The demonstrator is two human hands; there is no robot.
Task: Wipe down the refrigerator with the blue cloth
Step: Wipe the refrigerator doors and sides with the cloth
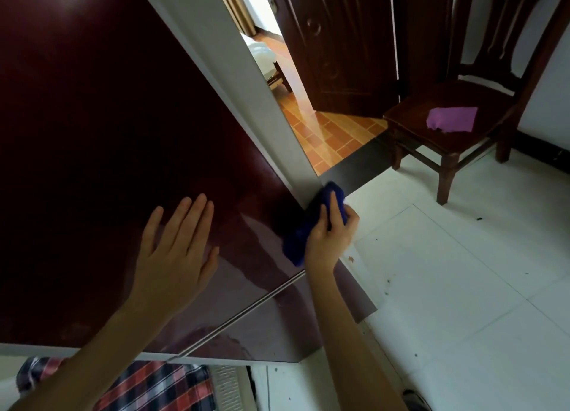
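The refrigerator [101, 127] fills the left of the view, with a glossy dark red door front and a pale grey side edge. My left hand [175, 253] lies flat on the door front, fingers spread, holding nothing. My right hand [331, 236] grips the bunched blue cloth [308, 225] and presses it against the door's right edge, low down. A thin metal strip runs across the door below both hands. Damp streaks show on the door near the cloth.
A dark wooden chair [456, 139] stands to the right with a purple cloth [452, 119] on its seat. Behind it a dark wooden door [339, 40] stands open onto an orange-tiled room. The floor [462, 272] is white tile with small specks.
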